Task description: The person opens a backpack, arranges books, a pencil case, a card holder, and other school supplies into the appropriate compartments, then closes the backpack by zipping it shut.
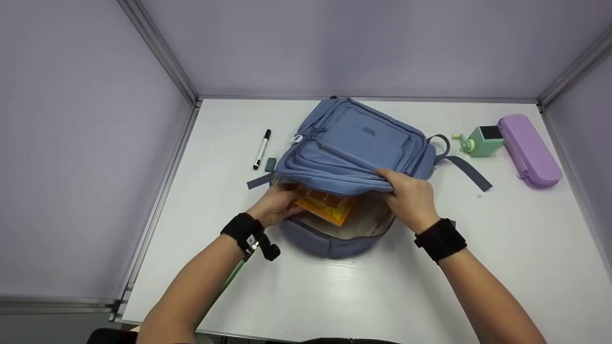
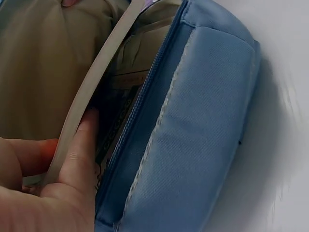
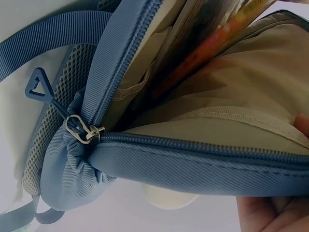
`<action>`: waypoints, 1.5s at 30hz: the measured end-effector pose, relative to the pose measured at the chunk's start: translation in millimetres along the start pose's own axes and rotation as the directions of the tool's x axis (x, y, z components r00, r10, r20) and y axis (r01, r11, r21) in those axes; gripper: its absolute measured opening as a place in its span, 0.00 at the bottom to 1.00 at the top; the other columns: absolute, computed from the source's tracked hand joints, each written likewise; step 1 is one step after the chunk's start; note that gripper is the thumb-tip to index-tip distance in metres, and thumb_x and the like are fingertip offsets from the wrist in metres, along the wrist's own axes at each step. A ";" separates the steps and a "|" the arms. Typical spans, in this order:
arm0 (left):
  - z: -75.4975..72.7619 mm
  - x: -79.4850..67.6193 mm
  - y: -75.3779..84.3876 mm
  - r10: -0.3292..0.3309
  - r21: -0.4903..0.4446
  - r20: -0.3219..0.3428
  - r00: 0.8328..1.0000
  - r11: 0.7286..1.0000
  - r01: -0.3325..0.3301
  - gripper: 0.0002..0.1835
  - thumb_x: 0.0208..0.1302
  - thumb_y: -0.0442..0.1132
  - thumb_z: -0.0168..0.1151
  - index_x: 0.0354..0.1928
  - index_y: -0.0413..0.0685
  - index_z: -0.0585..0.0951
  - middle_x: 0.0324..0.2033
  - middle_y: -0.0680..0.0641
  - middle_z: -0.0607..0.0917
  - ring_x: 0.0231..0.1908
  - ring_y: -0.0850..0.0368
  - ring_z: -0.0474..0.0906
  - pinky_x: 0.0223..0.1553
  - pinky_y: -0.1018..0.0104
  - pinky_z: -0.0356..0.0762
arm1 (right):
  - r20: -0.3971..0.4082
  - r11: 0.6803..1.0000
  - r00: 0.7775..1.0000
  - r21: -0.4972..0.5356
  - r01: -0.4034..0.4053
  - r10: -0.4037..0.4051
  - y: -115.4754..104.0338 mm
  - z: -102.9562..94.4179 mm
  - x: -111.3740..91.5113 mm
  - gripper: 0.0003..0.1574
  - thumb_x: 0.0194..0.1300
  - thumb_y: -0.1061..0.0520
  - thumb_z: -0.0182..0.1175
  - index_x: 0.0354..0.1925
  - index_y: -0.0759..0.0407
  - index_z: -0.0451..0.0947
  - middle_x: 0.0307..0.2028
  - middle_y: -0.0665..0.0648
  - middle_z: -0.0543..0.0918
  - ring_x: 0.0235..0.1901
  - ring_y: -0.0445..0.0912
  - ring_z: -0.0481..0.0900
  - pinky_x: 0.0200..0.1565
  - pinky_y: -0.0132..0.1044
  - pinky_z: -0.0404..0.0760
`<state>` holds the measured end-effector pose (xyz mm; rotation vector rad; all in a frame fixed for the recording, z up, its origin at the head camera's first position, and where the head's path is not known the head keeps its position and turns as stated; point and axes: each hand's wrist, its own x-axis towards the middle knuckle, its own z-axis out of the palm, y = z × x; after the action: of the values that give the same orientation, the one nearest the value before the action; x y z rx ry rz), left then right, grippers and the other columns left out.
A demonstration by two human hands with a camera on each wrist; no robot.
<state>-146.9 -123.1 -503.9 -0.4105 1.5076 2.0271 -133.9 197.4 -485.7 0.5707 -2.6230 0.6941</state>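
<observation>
A blue backpack lies on the table with its main compartment unzipped, the opening facing me. My left hand reaches into the left side of the opening. In the left wrist view its thumb and fingers pinch a beige strip, which looks like an inner pocket's edge. Beside that hand an orange-yellow book sits partly inside the bag; the rest of it is hidden. My right hand grips the upper rim of the opening and holds it raised. A zipper pull hangs at the opening's corner.
Left of the backpack lie a white marker with black ends and a dark green eraser. To the right stand a green crank pencil sharpener and a purple pencil case. A loose strap trails right. Partition walls border the table.
</observation>
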 end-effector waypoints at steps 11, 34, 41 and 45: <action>0.0 7.8 -8.3 0.029 0.084 0.060 0.998 0.996 -0.034 0.28 0.72 0.22 0.50 0.71 0.42 0.65 0.55 0.45 0.72 0.50 0.52 0.73 0.50 0.59 0.78 | -0.023 1.000 1.000 0.007 0.016 -0.016 0.0 2.9 -1.7 0.24 0.55 0.67 0.69 0.51 0.53 0.87 0.45 0.59 0.89 0.37 0.59 0.88 0.29 0.57 0.82; -34.6 -20.0 6.1 0.146 0.303 0.186 0.972 0.932 -0.198 0.30 0.73 0.22 0.40 0.76 0.27 0.56 0.74 0.31 0.62 0.73 0.39 0.60 0.70 0.47 0.62 | 0.021 1.000 1.000 0.002 -0.008 0.008 3.4 4.1 -7.4 0.24 0.56 0.64 0.71 0.53 0.53 0.86 0.46 0.60 0.89 0.38 0.60 0.88 0.31 0.58 0.82; -47.5 -27.1 28.4 0.160 0.296 -0.063 0.985 0.946 -0.135 0.25 0.77 0.29 0.45 0.71 0.22 0.62 0.66 0.24 0.71 0.67 0.33 0.69 0.66 0.52 0.70 | 0.014 1.000 1.000 -0.017 0.006 -0.006 4.4 5.5 -9.4 0.24 0.56 0.64 0.71 0.52 0.52 0.86 0.46 0.59 0.89 0.37 0.59 0.88 0.29 0.57 0.82; -49.8 -24.5 29.6 0.259 0.529 -0.143 0.955 0.836 -0.148 0.29 0.79 0.44 0.50 0.71 0.29 0.66 0.66 0.31 0.73 0.67 0.37 0.70 0.67 0.52 0.69 | 0.021 0.999 0.999 -0.031 0.026 -0.026 3.9 10.1 -12.3 0.23 0.57 0.64 0.71 0.52 0.52 0.85 0.46 0.58 0.89 0.37 0.59 0.88 0.29 0.57 0.83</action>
<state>-150.1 -182.4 -483.2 -0.2534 2.2277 1.6641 -127.7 198.6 -500.8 0.6047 -2.6361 0.6411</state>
